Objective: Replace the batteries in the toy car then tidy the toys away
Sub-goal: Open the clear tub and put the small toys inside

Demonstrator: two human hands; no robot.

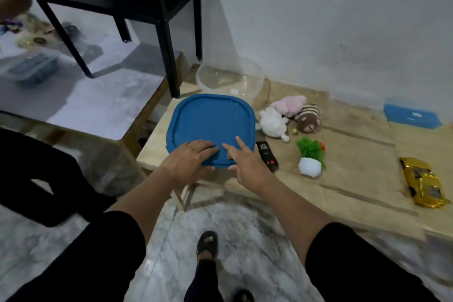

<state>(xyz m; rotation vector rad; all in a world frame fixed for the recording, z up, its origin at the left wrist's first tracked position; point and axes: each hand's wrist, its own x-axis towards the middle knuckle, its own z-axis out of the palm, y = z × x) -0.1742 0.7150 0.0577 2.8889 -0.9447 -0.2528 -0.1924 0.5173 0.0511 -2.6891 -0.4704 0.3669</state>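
A large blue lid (210,120) is over the left end of the low wooden table (355,154). My left hand (188,162) lies on its near edge with the fingers flat on top. My right hand (245,162) pinches the same edge beside it, index finger stretched out on top. A gold toy car (421,181) lies at the table's right end. A small black device with red buttons (267,155) sits just right of the lid. White (273,125), pink (290,104) and brown striped (308,119) plush toys lie behind it.
A clear plastic tub (230,78) stands behind the lid. A toppled green plant in a white pot (310,159) lies mid-table. A blue box (411,115) sits at the far right by the wall. A black metal shelf frame (166,39) stands at the left.
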